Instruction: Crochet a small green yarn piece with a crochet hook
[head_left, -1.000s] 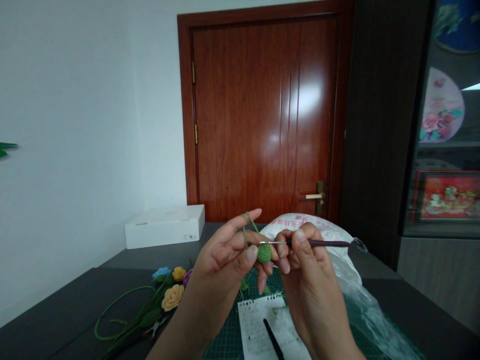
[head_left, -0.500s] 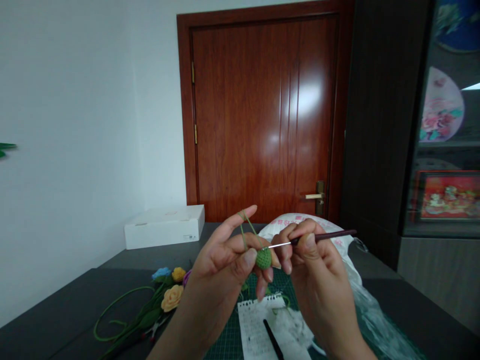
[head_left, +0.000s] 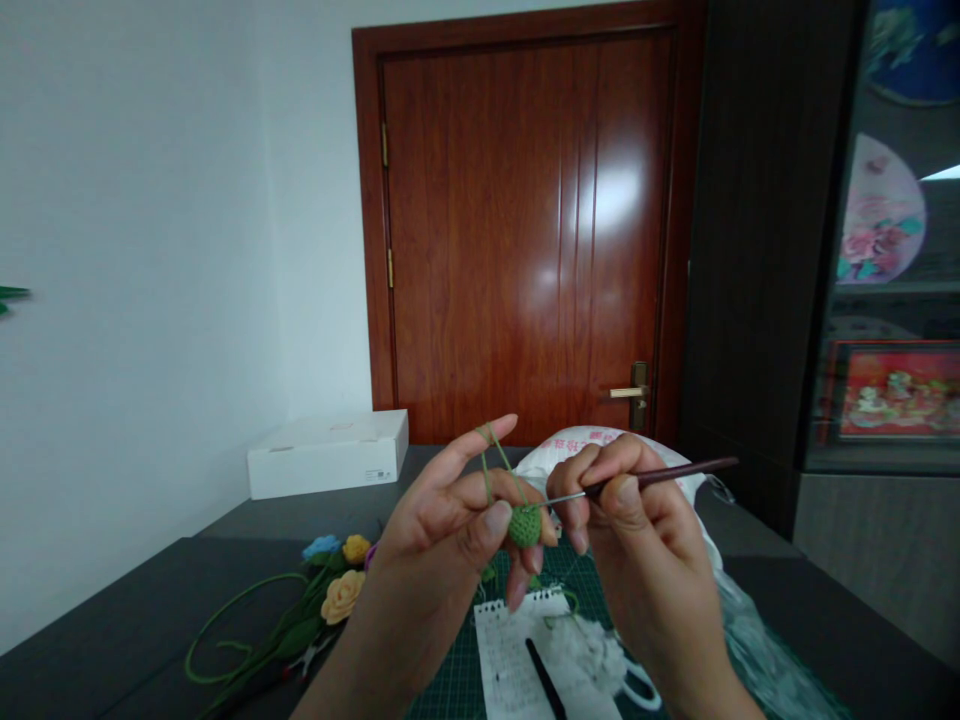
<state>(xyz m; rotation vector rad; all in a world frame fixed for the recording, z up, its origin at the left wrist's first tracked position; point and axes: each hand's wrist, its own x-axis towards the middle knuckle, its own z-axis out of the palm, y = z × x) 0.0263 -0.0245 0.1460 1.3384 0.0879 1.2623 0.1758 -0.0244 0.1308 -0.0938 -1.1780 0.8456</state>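
Observation:
My left hand (head_left: 442,540) pinches a small green crocheted ball (head_left: 525,526) between thumb and fingertips. Green yarn (head_left: 495,460) runs from the ball up to my raised left index finger and loops over it. My right hand (head_left: 637,520) grips a crochet hook (head_left: 660,479) with a dark handle and a thin silver shaft. The handle slants up and to the right. The hook's tip sits just off the ball's upper right side, and my left fingers hide the ball's far side.
Below my hands lies a green cutting mat (head_left: 577,575) holding a handwritten notepad (head_left: 514,650), a black pen (head_left: 545,680) and white fluff (head_left: 592,650). Crocheted flowers (head_left: 343,597) lie left on the dark table (head_left: 135,600). A white box (head_left: 328,455) and white plastic bag (head_left: 570,445) stand behind.
The hook has tilted from nearly level to slanting upward, and its tip has drawn rightward from the ball. My right hand has shifted right. The ball stays in my left hand.

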